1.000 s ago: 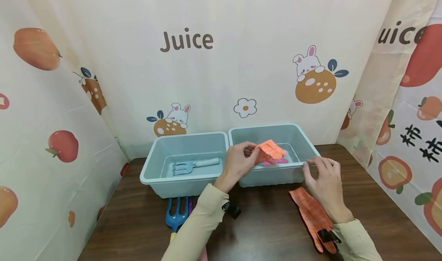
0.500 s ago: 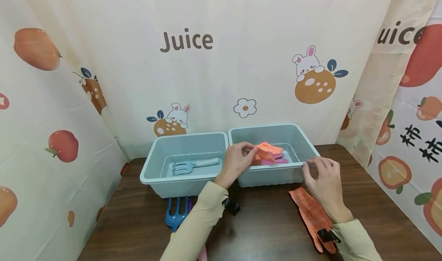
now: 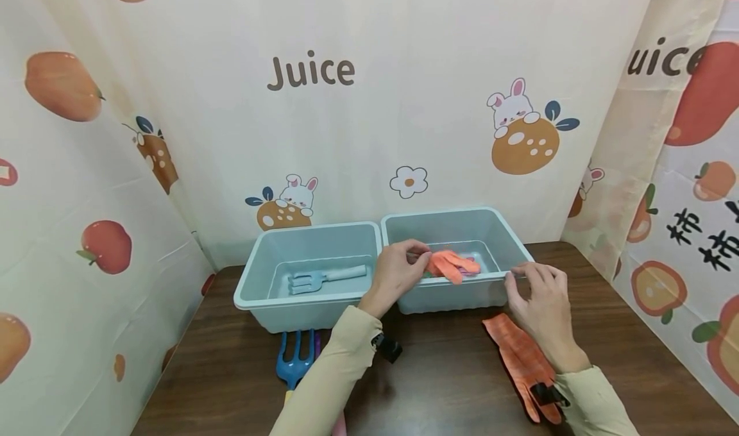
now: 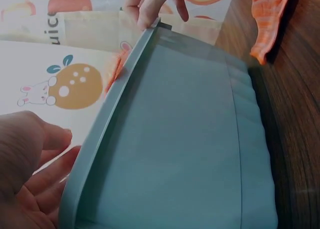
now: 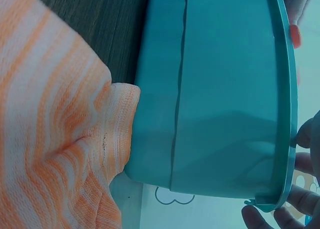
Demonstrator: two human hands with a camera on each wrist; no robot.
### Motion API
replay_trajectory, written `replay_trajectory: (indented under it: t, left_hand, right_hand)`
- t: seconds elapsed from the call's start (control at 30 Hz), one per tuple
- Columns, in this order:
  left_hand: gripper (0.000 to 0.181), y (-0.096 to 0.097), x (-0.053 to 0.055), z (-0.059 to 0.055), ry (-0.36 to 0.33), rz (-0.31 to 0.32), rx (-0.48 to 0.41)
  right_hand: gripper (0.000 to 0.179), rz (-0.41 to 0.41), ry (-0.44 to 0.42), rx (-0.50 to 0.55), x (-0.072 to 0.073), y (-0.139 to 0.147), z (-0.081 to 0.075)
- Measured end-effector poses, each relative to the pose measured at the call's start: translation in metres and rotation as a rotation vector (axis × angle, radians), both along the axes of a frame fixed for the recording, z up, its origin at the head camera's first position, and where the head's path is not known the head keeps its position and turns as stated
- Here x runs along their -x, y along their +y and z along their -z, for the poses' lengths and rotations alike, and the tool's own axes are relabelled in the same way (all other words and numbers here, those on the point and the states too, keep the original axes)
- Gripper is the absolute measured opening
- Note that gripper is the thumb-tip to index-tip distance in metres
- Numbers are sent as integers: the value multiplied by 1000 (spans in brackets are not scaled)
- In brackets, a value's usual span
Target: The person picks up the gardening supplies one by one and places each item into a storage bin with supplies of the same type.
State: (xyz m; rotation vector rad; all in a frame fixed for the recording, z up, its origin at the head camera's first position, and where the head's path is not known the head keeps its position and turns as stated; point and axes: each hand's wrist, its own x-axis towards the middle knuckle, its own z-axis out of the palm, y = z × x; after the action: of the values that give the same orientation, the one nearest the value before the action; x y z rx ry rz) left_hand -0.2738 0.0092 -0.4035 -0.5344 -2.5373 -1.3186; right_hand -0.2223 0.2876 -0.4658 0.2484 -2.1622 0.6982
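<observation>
From the head we look forward and down across the surface (image 3: 439, 372) to the curtain (image 3: 398, 122). From each wrist we sit close to the right bin (image 3: 456, 297), tipped sideways, the left facing far right, the right far left. All three share its near wall (image 4: 190, 129) and a glove (image 3: 519, 362).

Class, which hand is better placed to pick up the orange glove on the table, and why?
Probably the right hand: it grips the right bin close to the table glove, while the left hand is farther off, at another orange glove.
</observation>
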Motion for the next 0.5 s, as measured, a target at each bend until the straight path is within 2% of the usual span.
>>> replay_trajectory:
  t: [0.13, 0.33, 0.5]
  left_hand:
    - [16, -1, -4, 1, 13, 42, 2]
    - [16, 1, -9, 3, 95, 82, 43]
    - [16, 3, -15, 4, 108, 111, 42]
  right_hand:
    - [13, -2, 0, 1, 0, -1, 0]
    - [13, -5, 8, 8, 0, -3, 0]
    - [13, -4, 15, 5, -1, -2, -1]
